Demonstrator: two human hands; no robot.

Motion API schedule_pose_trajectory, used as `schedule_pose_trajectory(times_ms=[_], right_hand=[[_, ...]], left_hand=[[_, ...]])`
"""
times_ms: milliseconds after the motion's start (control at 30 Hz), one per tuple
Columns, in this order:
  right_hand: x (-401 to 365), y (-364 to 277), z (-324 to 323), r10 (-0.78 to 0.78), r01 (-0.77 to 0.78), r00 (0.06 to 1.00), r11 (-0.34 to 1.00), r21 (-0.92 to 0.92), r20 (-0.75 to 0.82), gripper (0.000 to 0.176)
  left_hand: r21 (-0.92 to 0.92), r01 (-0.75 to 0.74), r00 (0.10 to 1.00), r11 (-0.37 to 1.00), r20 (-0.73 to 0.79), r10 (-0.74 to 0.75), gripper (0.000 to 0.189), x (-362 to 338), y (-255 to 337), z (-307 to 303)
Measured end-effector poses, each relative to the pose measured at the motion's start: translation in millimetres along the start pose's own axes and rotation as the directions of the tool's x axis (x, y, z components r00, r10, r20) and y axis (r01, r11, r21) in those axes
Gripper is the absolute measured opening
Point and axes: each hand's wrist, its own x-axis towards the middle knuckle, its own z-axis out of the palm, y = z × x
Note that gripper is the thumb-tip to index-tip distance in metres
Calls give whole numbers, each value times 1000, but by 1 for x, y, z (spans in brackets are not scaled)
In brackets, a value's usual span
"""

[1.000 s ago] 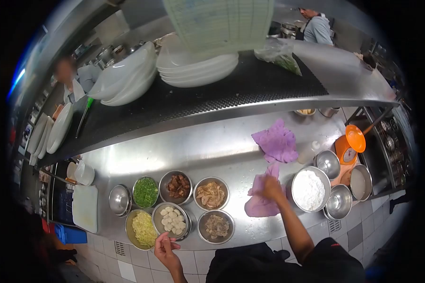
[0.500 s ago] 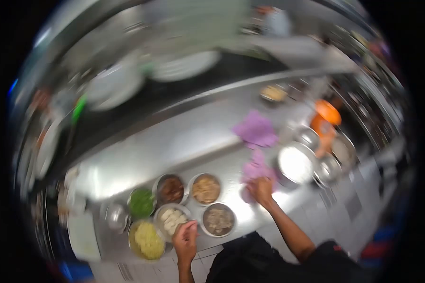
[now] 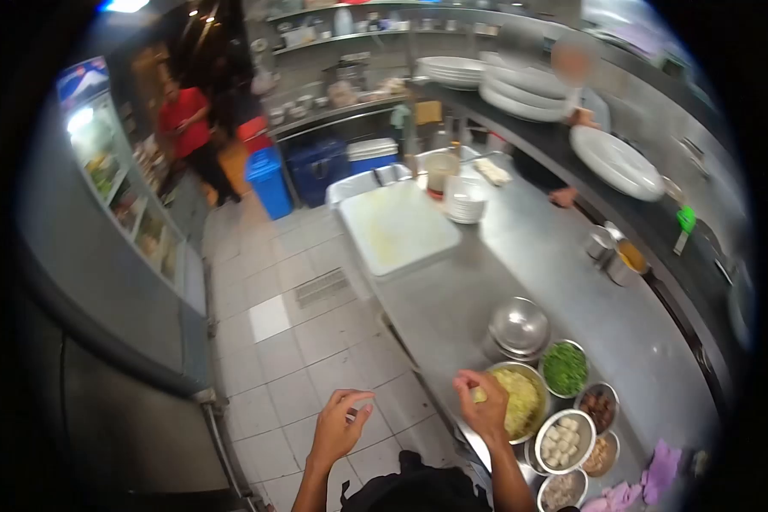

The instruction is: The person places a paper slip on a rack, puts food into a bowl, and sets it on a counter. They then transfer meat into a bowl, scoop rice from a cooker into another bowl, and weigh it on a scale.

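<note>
My left hand point(image 3: 341, 428) hangs over the tiled floor at the counter's front edge. Its fingers are loosely curved, apart from the thumb, and nothing is in it. My right hand point(image 3: 485, 410) is in front of a bowl of shredded yellow food point(image 3: 523, 401), its fingers bent with a gap. Yellow shows through that gap; contact with the bowl cannot be made out. Around it stand a bowl of chopped greens point(image 3: 565, 369), a bowl of round white pieces point(image 3: 563, 439), a bowl of dark brown pieces point(image 3: 598, 408) and a domed metal lid point(image 3: 519, 326).
A white cutting board point(image 3: 398, 226) lies at the counter's far end, beside stacked white bowls point(image 3: 465, 200). Purple cloths point(image 3: 661, 472) are at lower right. Plates point(image 3: 616, 162) line the shelf. A person in red point(image 3: 184, 122) stands near a glass-door fridge point(image 3: 128, 188). A blue bin point(image 3: 267, 183) is on the floor.
The view has swung left toward the floor and fridge. My right hand has left the purple cloth and is now at the yellow food. My left hand has moved away from the white pieces, its fingers opened.
</note>
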Motion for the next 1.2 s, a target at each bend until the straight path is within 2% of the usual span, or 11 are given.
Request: schedule_pose_trajectory(times_ms=[133, 267, 333, 533, 600, 667, 767, 833, 933, 1033, 1200], right_hand=[[51, -12, 67, 30, -36, 998, 995, 91, 63, 19], [96, -10, 120, 36, -47, 992, 995, 92, 119, 20], [119, 6, 152, -20, 2, 989, 992, 122, 147, 21], [214, 63, 264, 127, -162, 975, 968, 193, 183, 21], [261, 72, 313, 172, -211, 968, 952, 222, 185, 20], [323, 61, 360, 202, -254, 958, 926, 281, 203, 20], [405, 42, 439, 218, -294, 936, 917, 272, 277, 22], [456, 27, 499, 42, -148, 932, 951, 272, 359, 23], [516, 14, 599, -90, -62, 877, 953, 296, 472, 24], [556, 21, 707, -157, -12, 799, 961, 276, 580, 26], [603, 36, 864, -204, 86, 619, 977, 193, 758, 31]], left_hand=[[-68, 204, 967, 977, -140, -211, 21, 37, -33, -52], [-85, 147, 979, 985, -132, -158, 22, 107, -40, -65], [-55, -63, 998, 996, -27, 62, 23, 150, -48, -73], [54, 6, 993, 999, 117, -12, 31, 300, -168, -122], [575, 166, 938, 801, 159, -308, 41, 328, -237, -147], [756, 126, 773, 642, 331, -541, 49, 347, -303, -182], [525, 315, 736, 790, 391, -553, 52, 367, -352, -245], [302, 574, 762, 761, 143, -631, 51, 383, -353, -279], [305, 688, 702, 659, -48, -711, 50, 413, -411, -311], [295, 750, 608, 592, 45, -793, 50, 466, -472, -339], [379, 664, 607, 645, 231, -761, 55, 619, -554, -408]])
